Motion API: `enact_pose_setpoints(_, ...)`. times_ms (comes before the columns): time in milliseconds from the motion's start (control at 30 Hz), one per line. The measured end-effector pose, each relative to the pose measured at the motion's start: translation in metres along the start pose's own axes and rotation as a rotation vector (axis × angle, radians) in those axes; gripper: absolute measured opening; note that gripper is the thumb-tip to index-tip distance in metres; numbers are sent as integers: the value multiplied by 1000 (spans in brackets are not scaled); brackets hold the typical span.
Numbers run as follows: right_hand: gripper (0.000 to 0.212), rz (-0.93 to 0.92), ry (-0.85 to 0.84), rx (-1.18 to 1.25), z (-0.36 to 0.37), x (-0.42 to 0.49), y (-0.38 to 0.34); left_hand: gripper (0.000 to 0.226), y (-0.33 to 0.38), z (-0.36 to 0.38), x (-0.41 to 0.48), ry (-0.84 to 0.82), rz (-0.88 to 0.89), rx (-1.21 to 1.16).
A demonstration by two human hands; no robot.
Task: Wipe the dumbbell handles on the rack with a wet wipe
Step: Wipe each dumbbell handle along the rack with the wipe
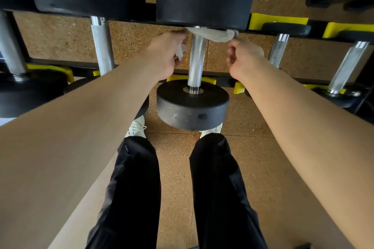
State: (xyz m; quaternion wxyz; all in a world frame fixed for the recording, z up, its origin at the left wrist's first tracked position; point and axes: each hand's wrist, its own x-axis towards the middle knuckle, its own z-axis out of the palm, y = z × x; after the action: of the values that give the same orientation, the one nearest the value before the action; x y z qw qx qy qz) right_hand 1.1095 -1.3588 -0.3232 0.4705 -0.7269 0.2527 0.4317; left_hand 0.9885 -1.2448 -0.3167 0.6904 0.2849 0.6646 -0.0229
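Wipe (212,34) pulled taut between your hands, laid across the far end of the dumbbell handle (196,62), probably so you can drag it along the knurled metal. Your left hand (167,54) grips one bunched end and your right hand (243,57) pinches the other. Handle runs between them, wipe just beyond your knuckles, touching the far weight head (204,0).

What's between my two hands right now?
Head view: the dumbbell handle lies between your left hand and right hand; the wet wipe, held by both, stretches across its far end.
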Motion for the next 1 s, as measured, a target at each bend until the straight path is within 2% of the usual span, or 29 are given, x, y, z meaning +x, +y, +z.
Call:
enact_pose_setpoints(67, 22, -32, -37, -85, 1, -2, 4, 11, 0, -5, 4, 35, -7, -26)
enact_pose_setpoints(133, 7, -63, -170, -185, 6, -11, 9, 11, -1, -17, 10, 91, -65, -179)
enact_pose_setpoints(200, 5, -107, -254, -192, 8, -18, 14, 12, -3, -31, 11, 69, -72, -375)
enact_pose_setpoints(367, 14, -61, -113, -131, -12, -6, 26, 23, -9, -62, 16, 34, 1, -686)
enact_pose_setpoints(533, 21, -18, -127, -135, -13, 4, 33, 25, -12, -60, 16, -14, 12, -587)
enact_pose_setpoints(633, 25, 35, -207, -58, -5, 6, 30, 28, -13, -40, 12, -135, 6, -426)
enact_pose_setpoints(767, 26, 120, -300, 97, 11, 6, 23, 35, -7, -9, 6, -290, 24, -340)
enact_pose_setpoints(867, 24, 130, -342, 191, 20, 6, 18, 37, -6, -4, 7, -292, 18, -358)
enact_pose_setpoints(1000, 16, 113, -357, 186, 32, 0, 12, 25, -9, -16, 8, -211, 25, -444)
